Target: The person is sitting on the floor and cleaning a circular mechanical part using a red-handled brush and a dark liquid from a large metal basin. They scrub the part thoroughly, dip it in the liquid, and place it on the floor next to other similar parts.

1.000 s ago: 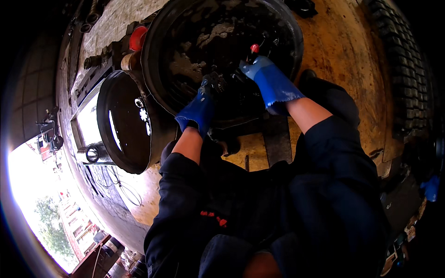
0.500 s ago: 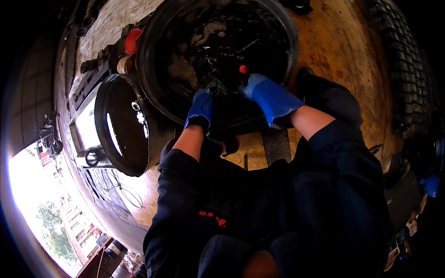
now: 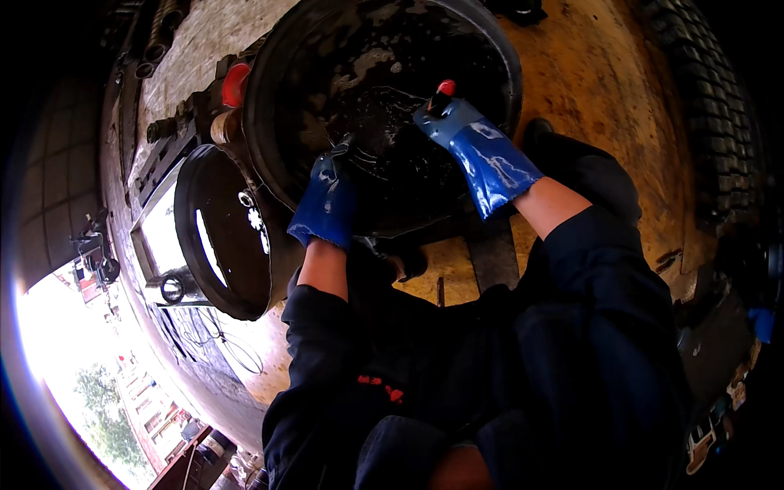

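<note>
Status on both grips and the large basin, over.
Right grip closed on red-ended item. Left grip over large basin, hold unclear. Smaller basin off left, not between grips.

right grip (image 3: 443, 122): around red-tipped handle (image 3: 446, 87) | left grip (image 3: 328, 175): at black basin (image 3: 261, 122) | gloves (image 3: 492, 167): blue

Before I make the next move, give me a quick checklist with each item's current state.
1. Gloves on both the left hand and right hand: ok, blue gloves on both.
2. Red-tipped item in the right hand's grip: ok, its red end sticks out.
3. Left hand's grip on anything: cannot tell, its fingertips blend into the dark background.
4. Sleeves clear of the large tub: ok, bare forearm shows between glove and sleeve on both arms.
5. Tub bottom visible: not ok, dark liquid hides it.
</note>
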`<state>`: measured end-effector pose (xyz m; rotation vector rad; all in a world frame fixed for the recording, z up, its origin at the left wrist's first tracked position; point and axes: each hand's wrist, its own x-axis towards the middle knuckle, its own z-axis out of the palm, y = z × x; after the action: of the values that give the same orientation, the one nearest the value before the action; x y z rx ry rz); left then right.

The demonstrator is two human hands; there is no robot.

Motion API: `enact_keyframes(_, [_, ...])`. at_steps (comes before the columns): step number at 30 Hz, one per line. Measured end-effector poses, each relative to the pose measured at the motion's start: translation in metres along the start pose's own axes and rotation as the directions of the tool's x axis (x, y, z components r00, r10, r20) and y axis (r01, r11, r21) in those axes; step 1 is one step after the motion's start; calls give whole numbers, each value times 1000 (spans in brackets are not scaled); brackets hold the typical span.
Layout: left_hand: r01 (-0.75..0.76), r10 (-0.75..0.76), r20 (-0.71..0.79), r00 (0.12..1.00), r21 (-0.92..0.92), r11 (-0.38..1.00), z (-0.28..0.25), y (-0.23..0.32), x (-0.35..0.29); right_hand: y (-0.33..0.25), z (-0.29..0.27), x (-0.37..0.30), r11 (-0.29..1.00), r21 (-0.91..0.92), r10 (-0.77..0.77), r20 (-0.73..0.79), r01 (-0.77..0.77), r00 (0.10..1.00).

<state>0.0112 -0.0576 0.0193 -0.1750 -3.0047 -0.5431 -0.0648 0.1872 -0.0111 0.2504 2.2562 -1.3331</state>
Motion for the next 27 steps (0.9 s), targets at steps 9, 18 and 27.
enact_keyframes(9, [-10, 15, 59, 998, -75, 997, 2, -20, -3, -18, 20, 19, 939, 299, -179, 2, 171, 984])
enact_keyframes(18, [-76, 101, 91, 991, -249, 965, 21, -47, -2, -26, 2, 8, 938, 341, -62, -32, 69, 998])
enact_keyframes(27, [-239, 248, 146, 958, -74, 968, -1, -10, 11, 3, 6, 24, 996, 74, -39, -96, 46, 995])
